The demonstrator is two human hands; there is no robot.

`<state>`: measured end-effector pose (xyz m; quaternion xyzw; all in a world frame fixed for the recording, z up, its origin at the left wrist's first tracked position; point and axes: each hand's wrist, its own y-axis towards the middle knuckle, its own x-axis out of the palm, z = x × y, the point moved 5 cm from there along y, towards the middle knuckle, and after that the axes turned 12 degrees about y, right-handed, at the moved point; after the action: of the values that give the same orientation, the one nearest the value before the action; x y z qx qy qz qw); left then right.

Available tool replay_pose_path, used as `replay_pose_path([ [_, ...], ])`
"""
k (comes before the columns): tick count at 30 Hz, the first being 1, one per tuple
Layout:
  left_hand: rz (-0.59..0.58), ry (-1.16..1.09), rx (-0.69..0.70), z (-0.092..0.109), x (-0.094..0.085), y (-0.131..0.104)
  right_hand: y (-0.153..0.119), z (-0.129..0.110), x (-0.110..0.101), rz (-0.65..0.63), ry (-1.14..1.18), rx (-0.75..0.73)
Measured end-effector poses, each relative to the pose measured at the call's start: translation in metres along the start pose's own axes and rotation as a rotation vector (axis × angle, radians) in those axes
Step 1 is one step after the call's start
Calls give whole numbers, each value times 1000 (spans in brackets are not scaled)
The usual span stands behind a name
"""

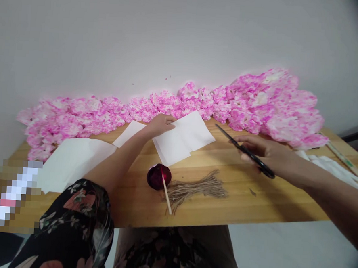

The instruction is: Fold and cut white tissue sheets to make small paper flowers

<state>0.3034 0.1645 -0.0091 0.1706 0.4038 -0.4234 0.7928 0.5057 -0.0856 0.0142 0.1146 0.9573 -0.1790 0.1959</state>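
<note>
My left hand (163,125) pinches the upper left edge of a white paper stack (183,138), which has a cut or notch at its lower right side. Black scissors (247,152) are in my right hand (257,151), their blades pointing up and left, just right of the paper. Nearer to me stands a small dark red bowl (159,178) with a thin stick (167,198) leaning out of it. Beside the bowl lies a bundle of brown twine pieces (200,188).
Pink and white paper flowers (165,105) line the back of the wooden table (138,212) along the wall. More white paper (77,158) lies at the left, with a smaller sheet (129,131) beside it. Crumpled white material (334,167) and a long strip (341,156) are at the right.
</note>
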Motion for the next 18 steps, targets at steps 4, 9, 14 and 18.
replay_pose_path([
  [4,1,-6,-5,4,-1,-3,-9,-23,35,-308,141,5],
  [9,-21,15,38,9,1,-4,-10,-37,53,-467,205,24],
  [14,-51,84,161,26,-4,-9,4,-42,46,-371,137,-12],
  [18,-68,242,232,54,-19,-15,15,-64,12,-141,-403,-187],
])
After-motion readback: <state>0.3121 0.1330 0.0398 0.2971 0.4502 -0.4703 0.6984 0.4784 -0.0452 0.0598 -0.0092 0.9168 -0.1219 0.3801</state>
